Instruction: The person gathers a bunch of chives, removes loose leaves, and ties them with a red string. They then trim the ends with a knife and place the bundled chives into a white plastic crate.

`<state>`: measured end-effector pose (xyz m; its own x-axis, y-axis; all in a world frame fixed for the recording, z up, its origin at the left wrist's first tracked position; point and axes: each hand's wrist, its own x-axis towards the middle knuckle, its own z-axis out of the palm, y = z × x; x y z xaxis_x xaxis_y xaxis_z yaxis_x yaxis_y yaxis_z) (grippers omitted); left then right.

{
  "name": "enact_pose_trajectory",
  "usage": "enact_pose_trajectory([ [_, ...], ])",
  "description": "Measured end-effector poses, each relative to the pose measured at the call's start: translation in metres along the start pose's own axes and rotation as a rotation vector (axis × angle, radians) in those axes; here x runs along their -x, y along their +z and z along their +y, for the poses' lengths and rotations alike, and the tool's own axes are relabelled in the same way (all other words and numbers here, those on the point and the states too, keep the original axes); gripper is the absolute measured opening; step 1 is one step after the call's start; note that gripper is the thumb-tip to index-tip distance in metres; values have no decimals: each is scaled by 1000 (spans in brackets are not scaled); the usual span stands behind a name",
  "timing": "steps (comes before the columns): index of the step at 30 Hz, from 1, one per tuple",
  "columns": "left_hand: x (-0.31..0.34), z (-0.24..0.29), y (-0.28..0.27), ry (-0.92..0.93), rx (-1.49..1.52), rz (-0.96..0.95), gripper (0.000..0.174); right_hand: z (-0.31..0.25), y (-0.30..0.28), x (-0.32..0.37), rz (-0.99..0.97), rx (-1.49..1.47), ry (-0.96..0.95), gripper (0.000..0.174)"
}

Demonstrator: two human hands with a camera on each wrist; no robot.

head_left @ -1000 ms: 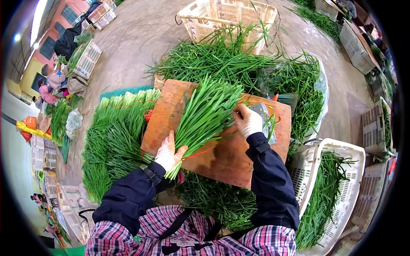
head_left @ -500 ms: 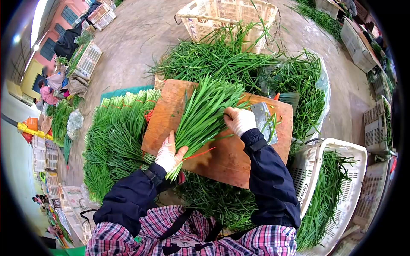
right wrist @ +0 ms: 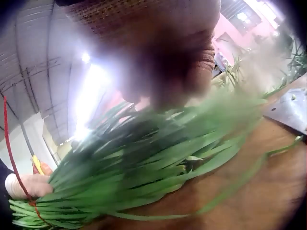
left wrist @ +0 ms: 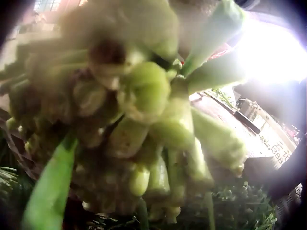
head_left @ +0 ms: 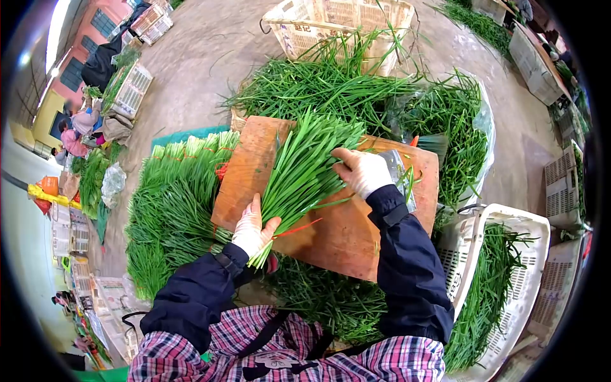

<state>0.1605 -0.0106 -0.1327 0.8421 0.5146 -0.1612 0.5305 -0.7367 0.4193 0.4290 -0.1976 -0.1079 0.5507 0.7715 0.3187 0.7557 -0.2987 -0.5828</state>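
My left hand (head_left: 250,232) grips a bunch of garlic chives (head_left: 312,169) near its pale cut ends, thumb across the stems. A red tie (head_left: 298,229) circles the bunch there, one loose end sticking out to the right. Over a wooden board (head_left: 251,153), the leaves fan up and away. The cut stem ends (left wrist: 144,91) fill the left wrist view. At the right side of the leaves is my right hand (head_left: 364,172), its forefinger reaching to them and its thumb lower, apart from it. In the right wrist view its blurred fingers (right wrist: 187,81) hang over the leaves. Both hands have pale wrappings.
A flat metal blade (head_left: 401,178) lies on the board's right side. Tied chive bunches (head_left: 181,191) are stacked at left; loose chives (head_left: 318,89) are heaped behind. A white crate (head_left: 531,242) with chives stands at right, another crate (head_left: 337,28) at the back.
My right hand first came left to the leaves with fingertips together; now it has lifted slightly and its forefinger and thumb have spread. My left hand keeps its grip in place.
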Motion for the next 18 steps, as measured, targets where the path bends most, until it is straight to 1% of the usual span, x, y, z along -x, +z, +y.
enact_pose_trajectory([
  [2, 0, 1, 0, -6, 11, 3, 93, -1, 7, -2, -25, 83, -40, 19],
  [3, 0, 0, 0, -2, 7, 6, 93, -1, 10, -5, -80, 156, -46, 14],
  [6, 0, -2, 2, 10, 8, 15, 93, 1, 14, -3, -103, 189, -74, 10],
  [9, 1, -4, 5, 24, 24, 28, 93, 5, 14, 0, -10, 152, -47, 5],
  [12, 1, 0, 3, 21, 18, 24, 92, 46, 25, -9, 620, -686, 390, 16],
  [14, 1, 0, 1, 18, 2, 9, 91, 55, 23, -16, 803, -774, 291, 27],
  [15, 1, -1, 2, 21, 7, 15, 91, 54, 23, -11, 713, -474, 112, 35],
  [16, 0, 0, 1, 19, 9, 14, 91, 39, 15, -2, 416, -477, 153, 34],
  [18, 0, -1, 2, 7, 20, 11, 91, 20, 2, 4, 137, -93, 20, 32],
])
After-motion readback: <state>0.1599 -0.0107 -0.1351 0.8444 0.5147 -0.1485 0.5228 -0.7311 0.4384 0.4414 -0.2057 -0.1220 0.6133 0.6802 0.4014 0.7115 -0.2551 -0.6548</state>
